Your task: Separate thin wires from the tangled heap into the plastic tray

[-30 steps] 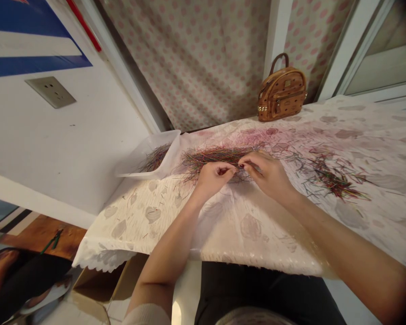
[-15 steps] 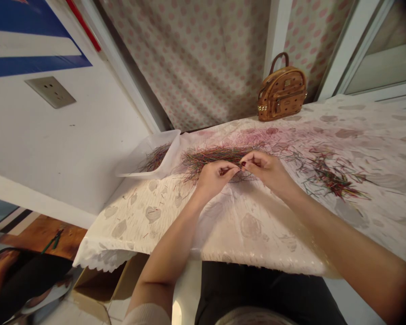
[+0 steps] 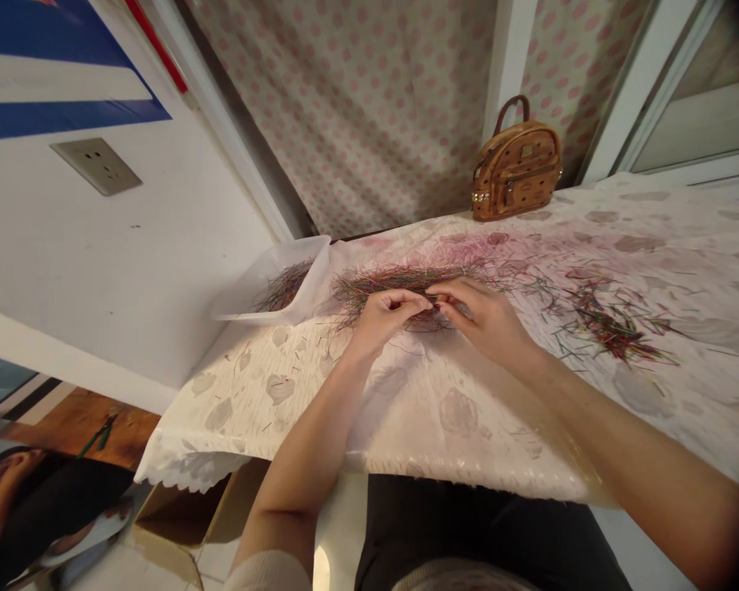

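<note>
A long loose pile of thin, stiff strands that look like coloured wires (image 3: 406, 280) lies across the tablecloth in front of me. At its near edge, my left hand (image 3: 387, 322) is closed in a pinch of thumb and forefinger. My right hand (image 3: 484, 318) meets it from the right, fingers bent and fingertips close to the left hand's, with the forefinger reaching over. Whatever sits between the fingertips is too fine to make out. Short cut-looking bits of the same strands (image 3: 616, 327) are scattered in a heap to the right.
A translucent plastic tub (image 3: 313, 283) with more strands stands left, by the wall. A brown mini backpack (image 3: 518, 171) sits at the back. Below left are an open cardboard box (image 3: 178, 517), green-handled pliers (image 3: 103, 433) on a wooden surface, and another person's hand (image 3: 21, 466).
My right hand's fingers have shifted slightly, the forefinger moving left over the left fingertips. My left hand stays nearly in place. The view has moved a little.
</note>
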`<state>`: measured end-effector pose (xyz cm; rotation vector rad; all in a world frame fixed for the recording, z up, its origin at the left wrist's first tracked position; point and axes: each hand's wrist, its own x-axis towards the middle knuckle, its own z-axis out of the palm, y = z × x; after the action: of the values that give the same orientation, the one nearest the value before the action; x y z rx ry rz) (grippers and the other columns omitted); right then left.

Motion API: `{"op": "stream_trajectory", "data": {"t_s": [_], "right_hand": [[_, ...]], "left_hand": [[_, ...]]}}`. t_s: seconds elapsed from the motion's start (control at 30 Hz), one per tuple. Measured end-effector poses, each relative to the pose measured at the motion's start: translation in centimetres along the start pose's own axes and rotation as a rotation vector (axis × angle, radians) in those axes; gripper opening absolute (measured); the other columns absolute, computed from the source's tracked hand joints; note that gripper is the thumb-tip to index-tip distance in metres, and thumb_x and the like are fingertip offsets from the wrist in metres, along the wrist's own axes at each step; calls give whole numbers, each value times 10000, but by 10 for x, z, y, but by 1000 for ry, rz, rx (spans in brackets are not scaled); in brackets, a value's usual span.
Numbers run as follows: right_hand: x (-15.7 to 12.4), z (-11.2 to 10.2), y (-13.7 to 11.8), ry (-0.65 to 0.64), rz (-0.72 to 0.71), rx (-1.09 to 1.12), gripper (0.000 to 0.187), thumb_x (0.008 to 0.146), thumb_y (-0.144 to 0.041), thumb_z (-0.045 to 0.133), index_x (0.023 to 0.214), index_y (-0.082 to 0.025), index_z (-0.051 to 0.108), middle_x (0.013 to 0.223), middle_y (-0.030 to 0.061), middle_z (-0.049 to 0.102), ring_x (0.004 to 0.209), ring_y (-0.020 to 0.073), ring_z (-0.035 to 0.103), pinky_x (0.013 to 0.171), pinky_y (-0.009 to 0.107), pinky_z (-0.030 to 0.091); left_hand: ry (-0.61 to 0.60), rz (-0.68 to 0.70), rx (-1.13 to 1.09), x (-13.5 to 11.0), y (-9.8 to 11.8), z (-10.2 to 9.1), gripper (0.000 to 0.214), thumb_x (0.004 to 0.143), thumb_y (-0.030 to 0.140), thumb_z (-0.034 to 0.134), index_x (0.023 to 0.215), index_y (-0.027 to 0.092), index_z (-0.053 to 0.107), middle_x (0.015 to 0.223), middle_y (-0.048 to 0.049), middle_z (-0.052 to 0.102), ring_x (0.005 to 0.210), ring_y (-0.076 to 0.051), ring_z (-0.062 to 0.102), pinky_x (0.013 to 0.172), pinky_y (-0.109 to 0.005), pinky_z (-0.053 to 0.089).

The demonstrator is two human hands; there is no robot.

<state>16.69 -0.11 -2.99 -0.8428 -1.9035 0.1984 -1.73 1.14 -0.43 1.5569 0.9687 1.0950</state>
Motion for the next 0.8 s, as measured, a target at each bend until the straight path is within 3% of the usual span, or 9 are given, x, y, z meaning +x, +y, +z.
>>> {"op": "stream_trajectory", "data": {"t_s": [0.17,0.33,0.47,0.63,0.7,0.8], "right_hand": [[0,-2,1,1,-72,-41,159,953,-196,491,1010,-214,638,929,74,669,864,220,632,767,355,480],[0,-2,-1,-31,-36,-34,146,953,-215,480,902,-205,617,856,60,643,789,202,601,709,334,438],[0,-1,0,-73,184,48,121,898,-225,504,805,-207,579,748,21,607,674,167,548,648,313,394],[4,-4,2,-194,505,574,223,845,-384,568,715,-202,559,620,-12,514,560,127,460,548,276,359],[6,-5,0,-194,562,699,249,819,-427,617,727,-198,580,633,-10,520,561,120,461,537,268,357],[7,-6,-2,-190,536,705,289,815,-470,638,738,-195,594,642,-3,542,562,117,470,526,262,365]], "left_hand": [[7,23,2,0,-2,-1,142,739,306,739,754,166,760,792,-44,734,756,-135,633,757,-264,464],[-28,92,110,0,-4,-2,167,775,321,705,767,159,743,777,-35,717,723,-123,610,715,-252,452],[-11,154,263,-2,-5,0,167,808,312,664,768,164,729,748,-24,700,661,-109,572,641,-238,421],[25,217,340,-4,-4,5,195,826,344,651,807,178,751,759,-31,707,652,-113,560,602,-236,405],[22,199,255,-4,-4,6,221,820,376,666,817,173,754,767,-38,712,654,-114,568,602,-235,413],[12,147,103,-2,-4,5,246,790,404,702,798,162,745,762,-43,713,667,-118,587,632,-240,440]]}}
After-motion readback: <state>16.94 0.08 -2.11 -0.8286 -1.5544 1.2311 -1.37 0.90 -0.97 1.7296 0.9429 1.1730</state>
